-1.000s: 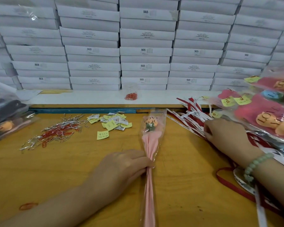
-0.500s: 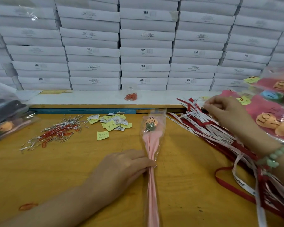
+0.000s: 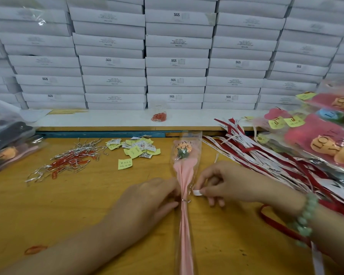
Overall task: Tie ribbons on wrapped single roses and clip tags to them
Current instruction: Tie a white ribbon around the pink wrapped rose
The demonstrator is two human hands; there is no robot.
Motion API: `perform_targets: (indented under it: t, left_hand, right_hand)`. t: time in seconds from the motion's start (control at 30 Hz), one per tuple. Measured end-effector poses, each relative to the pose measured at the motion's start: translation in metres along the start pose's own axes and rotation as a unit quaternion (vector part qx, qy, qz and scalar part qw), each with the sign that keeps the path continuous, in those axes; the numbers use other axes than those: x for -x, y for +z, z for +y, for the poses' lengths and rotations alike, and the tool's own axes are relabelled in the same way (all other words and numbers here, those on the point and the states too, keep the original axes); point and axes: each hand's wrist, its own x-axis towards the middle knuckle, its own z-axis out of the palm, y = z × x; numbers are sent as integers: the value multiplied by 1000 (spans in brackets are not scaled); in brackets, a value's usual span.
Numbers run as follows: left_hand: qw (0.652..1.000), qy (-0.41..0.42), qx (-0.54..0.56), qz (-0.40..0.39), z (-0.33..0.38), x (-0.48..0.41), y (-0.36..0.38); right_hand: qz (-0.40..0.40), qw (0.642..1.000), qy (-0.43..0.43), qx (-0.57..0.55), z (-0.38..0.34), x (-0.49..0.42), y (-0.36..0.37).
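A single rose in pink paper and a clear sleeve (image 3: pixel 184 175) lies lengthwise on the wooden table (image 3: pixel 68 211), bloom end away from me. My left hand (image 3: pixel 147 199) holds its gathered stem from the left, where a thin wire tie shows. My right hand (image 3: pixel 224 185) sits just right of the stem and pinches the end of a white ribbon (image 3: pixel 197 193). A heap of red and white ribbons (image 3: pixel 252 153) lies at the right. Yellow and white tags (image 3: pixel 136 148) are scattered beyond my left hand.
Silver and red paper clips (image 3: pixel 68 159) spread at the left. Wrapped finished roses (image 3: pixel 322 139) pile up at the far right, bagged ones (image 3: pixel 6 143) at the far left. White boxes (image 3: pixel 175 62) stack along a shelf behind, with red clips (image 3: pixel 158 117) on it.
My right hand left the ribbon heap and came down beside the stem with a white ribbon end in its fingers. My left hand stayed on the stem.
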Motion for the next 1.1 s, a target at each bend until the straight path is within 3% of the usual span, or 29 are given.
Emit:
perform_targets:
  t: [0.4,0.63,0.87,1.1]
  left_hand:
    - [999,23,21,7,2,0,-2]
    - [998,-2,2,63,3,2,-1]
    - [995,6,84,47,0,0,-2]
    - [993,39,110,23,2,1,-1]
  right_hand:
    - [-62,991,-53,-105,-5,-1,17]
    - [-49,993,-59,-87,-7,-2,27]
    - [-41,996,-80,-6,-11,1,28]
    - [-57,996,-63,-1,-9,0,24]
